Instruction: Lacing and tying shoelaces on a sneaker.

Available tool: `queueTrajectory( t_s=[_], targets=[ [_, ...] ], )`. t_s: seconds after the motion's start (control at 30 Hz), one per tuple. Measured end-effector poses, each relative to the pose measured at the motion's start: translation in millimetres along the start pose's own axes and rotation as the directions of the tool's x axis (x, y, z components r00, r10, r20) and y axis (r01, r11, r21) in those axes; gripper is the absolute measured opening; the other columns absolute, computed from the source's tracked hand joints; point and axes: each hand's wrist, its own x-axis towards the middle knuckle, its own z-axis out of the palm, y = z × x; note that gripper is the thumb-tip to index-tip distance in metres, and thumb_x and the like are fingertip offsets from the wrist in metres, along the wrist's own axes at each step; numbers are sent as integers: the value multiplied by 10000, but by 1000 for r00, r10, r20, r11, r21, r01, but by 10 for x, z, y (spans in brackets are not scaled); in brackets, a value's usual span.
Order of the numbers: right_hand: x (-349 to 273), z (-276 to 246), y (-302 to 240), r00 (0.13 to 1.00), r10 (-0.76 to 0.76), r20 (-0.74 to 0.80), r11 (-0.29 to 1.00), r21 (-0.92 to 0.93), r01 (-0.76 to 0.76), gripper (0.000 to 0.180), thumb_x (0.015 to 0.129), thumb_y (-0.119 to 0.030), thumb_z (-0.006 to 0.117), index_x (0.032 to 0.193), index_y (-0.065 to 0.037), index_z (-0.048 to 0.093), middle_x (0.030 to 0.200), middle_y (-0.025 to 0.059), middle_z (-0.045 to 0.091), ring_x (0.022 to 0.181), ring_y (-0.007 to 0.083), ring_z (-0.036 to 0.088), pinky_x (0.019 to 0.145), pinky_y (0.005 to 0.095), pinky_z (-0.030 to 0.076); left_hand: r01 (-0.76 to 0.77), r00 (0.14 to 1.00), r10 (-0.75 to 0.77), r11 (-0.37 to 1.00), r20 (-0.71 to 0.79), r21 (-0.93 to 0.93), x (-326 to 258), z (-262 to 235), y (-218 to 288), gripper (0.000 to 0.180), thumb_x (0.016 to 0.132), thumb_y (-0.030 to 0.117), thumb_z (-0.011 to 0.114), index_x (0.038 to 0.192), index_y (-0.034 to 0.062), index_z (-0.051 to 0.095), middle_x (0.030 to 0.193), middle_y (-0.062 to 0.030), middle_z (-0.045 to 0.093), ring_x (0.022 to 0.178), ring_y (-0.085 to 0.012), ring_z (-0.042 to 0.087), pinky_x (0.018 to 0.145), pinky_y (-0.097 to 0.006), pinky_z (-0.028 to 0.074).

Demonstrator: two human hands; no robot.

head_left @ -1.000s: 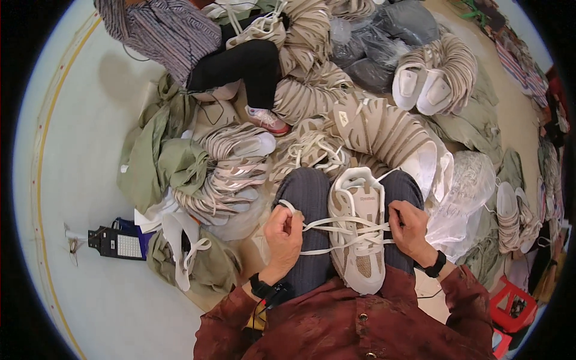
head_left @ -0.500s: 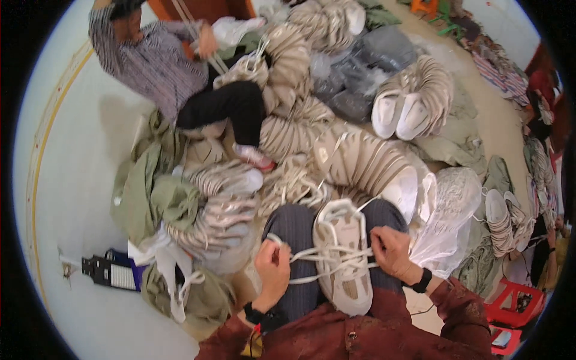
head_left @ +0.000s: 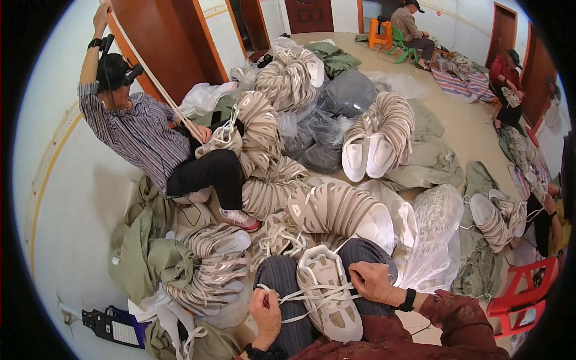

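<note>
A beige and white sneaker (head_left: 330,303) rests on my lap between my thighs, its toe toward me. Pale flat laces (head_left: 324,295) criss-cross loosely over its tongue and stretch out to both sides. To the left of the shoe, my left hand (head_left: 265,315) is closed, pinching a lace at its fingertips. On the other side, my right hand (head_left: 373,282) bends its fingers closed on lace close to the eyelets. Just beyond my knees lies a curved stack of beige shoe uppers (head_left: 336,210).
A co-worker in a striped shirt (head_left: 144,144) sits at the left, pulling long laces upward from a shoe. Around us lie more stacked uppers (head_left: 384,129), dark plastic bags (head_left: 345,96), green cloth (head_left: 141,258) and clear wrapping (head_left: 432,234). A red stool (head_left: 523,288) stands at right.
My view has tilted upward, showing more of the far room, and the shoe and my hands sit lower in it. Both hands still grip the laces.
</note>
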Motion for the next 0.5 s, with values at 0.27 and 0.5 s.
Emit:
queueTrajectory(
  t_s=[0.27,0.5],
  targets=[
    [-63,-31,-79,1000,1,-5,1000,3,-1,96,811,-22,652,898,-41,617,778,123,658,644,322,646,559,405,493,-23,1000,23,999,-21,-31,-99,-10,-58,211,858,42,644,700,-12,515,648,-35,435,556,-120,407,506,-298,305],
    [-161,-26,-84,999,-32,-26,999,-19,32,77,810,-26,646,877,-41,610,771,138,643,664,340,643,574,418,492,-80,997,81,996,17,-31,-166,-26,-8,229,874,63,627,709,-20,490,642,-92,439,567,-170,432,537,-340,350]
  ],
)
